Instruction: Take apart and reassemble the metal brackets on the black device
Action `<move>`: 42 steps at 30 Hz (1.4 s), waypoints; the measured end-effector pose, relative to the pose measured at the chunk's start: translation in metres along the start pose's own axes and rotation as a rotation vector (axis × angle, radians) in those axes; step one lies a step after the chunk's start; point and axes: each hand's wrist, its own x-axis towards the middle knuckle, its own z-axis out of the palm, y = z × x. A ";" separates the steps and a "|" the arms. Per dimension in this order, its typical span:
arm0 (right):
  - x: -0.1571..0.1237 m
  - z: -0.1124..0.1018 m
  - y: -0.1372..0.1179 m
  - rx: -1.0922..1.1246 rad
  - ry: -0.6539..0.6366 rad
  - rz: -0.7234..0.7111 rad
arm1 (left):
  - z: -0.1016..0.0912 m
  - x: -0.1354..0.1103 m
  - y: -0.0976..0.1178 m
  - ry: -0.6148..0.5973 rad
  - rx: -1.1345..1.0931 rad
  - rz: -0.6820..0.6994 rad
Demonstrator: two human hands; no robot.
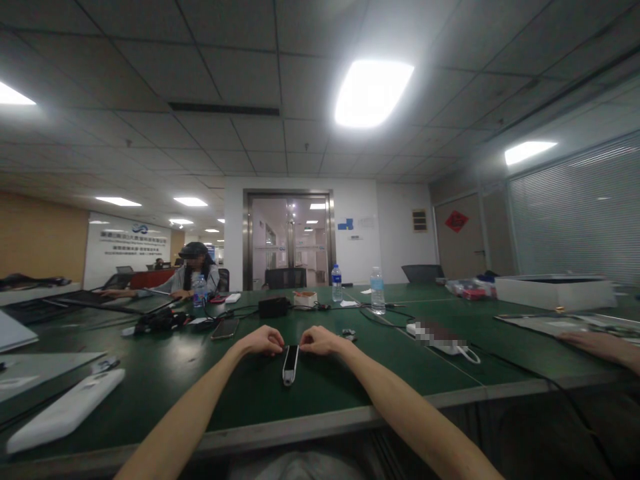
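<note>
Both bare forearms run fwd from the near edge of the green worktop [440,373] and converge in a narrow V. Wrists are low, palms down.

L hand [260,341]: fingers curled in, thumb and fingertips pinched on the L corner of the far end of a slim black-and-white device [290,365]. R hand [323,340]: same pose mirrored, fingers tucked, tips gripping the R corner of that end. The two hands nearly meet over it. The device lies flat on the worktop btwn the forearms, long axis pointing away, with its white near end toward the body and free of both hands.

Nearer than the hands and well to the L is a long white bar-shaped unit [65,410], close to the worktop edge. Just R of the R hand sits a small dark item [349,333], too small to ID. Just beyond the L hand is a phone [225,328], lying flat. Further R of the R hand is a white power strip [443,337] w/ cable, and at the far R edge another person's hand [600,345] rests on the worktop.

Beyond the hands: black adapter box [273,307], then two water bottles [377,291], upright. Far R is a flat white box [555,292]. Far L, a seated person [193,270] at the worktop. Behind all this is a glass double door [287,237].
</note>
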 end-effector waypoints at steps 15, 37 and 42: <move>-0.007 -0.004 -0.010 -0.016 0.009 0.002 | 0.008 0.002 0.003 0.054 0.026 0.078; -0.010 -0.007 -0.016 -0.060 0.009 -0.010 | 0.009 0.005 -0.001 0.054 0.133 0.091; -0.007 -0.007 -0.013 -0.073 0.027 -0.001 | 0.009 0.003 0.003 0.042 0.182 0.098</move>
